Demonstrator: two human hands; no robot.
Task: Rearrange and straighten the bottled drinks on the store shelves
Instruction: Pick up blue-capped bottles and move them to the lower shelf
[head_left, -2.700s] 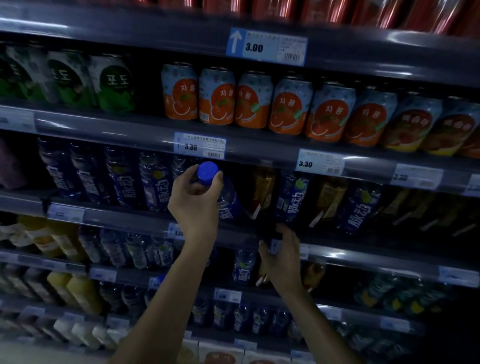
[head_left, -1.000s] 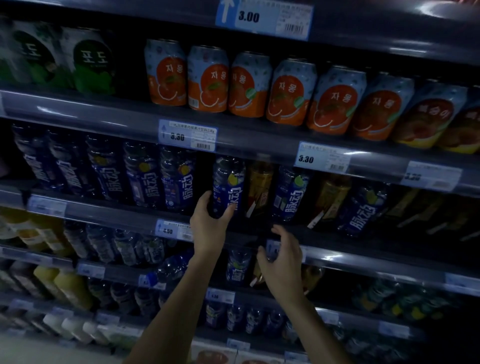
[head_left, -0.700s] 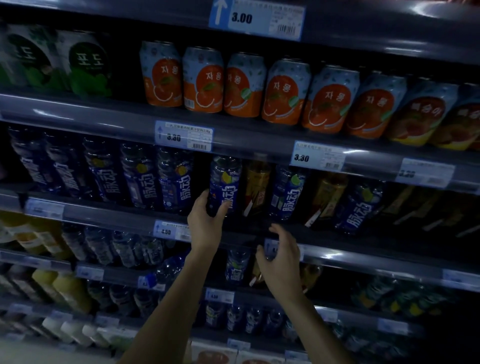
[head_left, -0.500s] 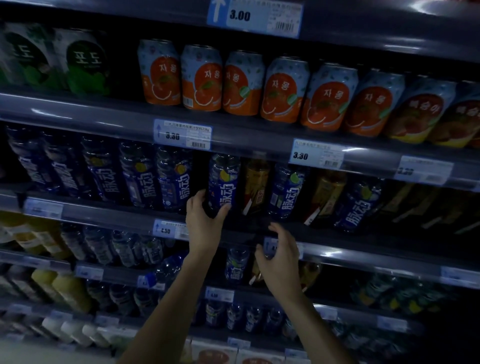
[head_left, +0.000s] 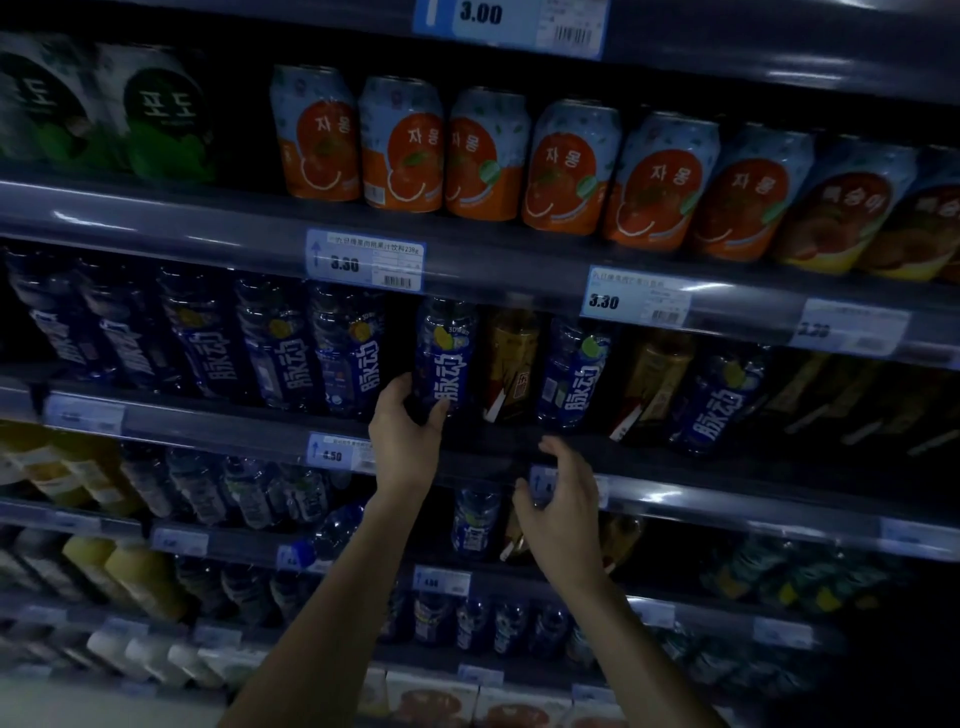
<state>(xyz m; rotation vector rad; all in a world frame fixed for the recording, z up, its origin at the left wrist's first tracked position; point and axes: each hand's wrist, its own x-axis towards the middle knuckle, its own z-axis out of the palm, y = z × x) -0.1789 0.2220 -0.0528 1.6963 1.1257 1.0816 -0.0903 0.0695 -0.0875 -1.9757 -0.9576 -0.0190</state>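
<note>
left hand (head_left: 408, 441) fingers wrapped round blue bottle (head_left: 444, 358) base, bottle upright at shelf (head_left: 234, 434) front edge, gap to its left, amber bottle (head_left: 511, 358) just beside on right, right hand (head_left: 561, 501) fingers loose, empty

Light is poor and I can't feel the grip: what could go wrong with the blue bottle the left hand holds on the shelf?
The left hand grips the blue bottle only near its base, so it may tip forward off the shelf. The amber bottle stands close beside it; a sideways nudge could knock it over. The right hand hovers open lower down, holding nothing, so it may not catch a fall.
</note>
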